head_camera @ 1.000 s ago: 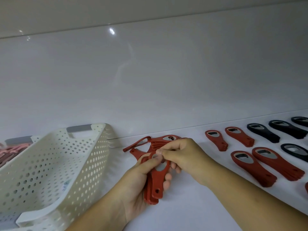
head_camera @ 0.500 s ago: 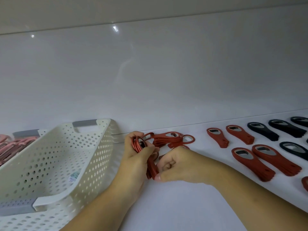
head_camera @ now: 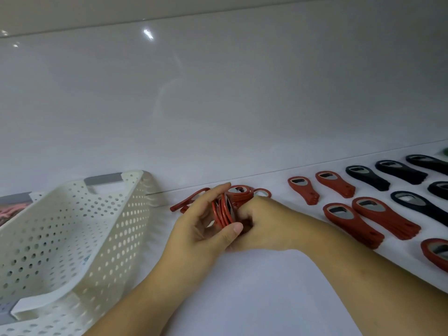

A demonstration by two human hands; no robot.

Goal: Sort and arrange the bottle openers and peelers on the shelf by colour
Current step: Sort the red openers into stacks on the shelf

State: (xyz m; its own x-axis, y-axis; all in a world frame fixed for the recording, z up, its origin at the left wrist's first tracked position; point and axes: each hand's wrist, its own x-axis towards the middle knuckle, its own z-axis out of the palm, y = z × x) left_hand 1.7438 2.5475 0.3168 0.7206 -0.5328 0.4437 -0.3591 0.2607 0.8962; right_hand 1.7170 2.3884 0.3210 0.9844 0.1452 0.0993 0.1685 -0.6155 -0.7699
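Observation:
A stack of red openers (head_camera: 223, 212) stands on edge between my two hands on the white shelf (head_camera: 254, 287). My left hand (head_camera: 201, 229) wraps it from the left, thumb across the front. My right hand (head_camera: 264, 224) presses against its right side, fingers curled. Behind them lies a flat pile of red openers (head_camera: 240, 193) with a red ring end (head_camera: 262, 192) and a red peeler-like piece (head_camera: 186, 204). To the right, red openers (head_camera: 303, 190) (head_camera: 334, 184) (head_camera: 351, 224) (head_camera: 385, 218) lie in rows, then black openers (head_camera: 367, 177) (head_camera: 400, 170) (head_camera: 417, 207).
A white perforated basket (head_camera: 72, 229) with grey handles stands at the left. Behind it a second basket holds pink items (head_camera: 12, 212). The glossy white back wall (head_camera: 218, 105) rises right behind the shelf. Another red opener (head_camera: 436, 253) sits at the right edge.
My hands have turned the red stack from hanging flat in my left hand to standing on edge, and lowered it toward the shelf. The right hand now presses its side.

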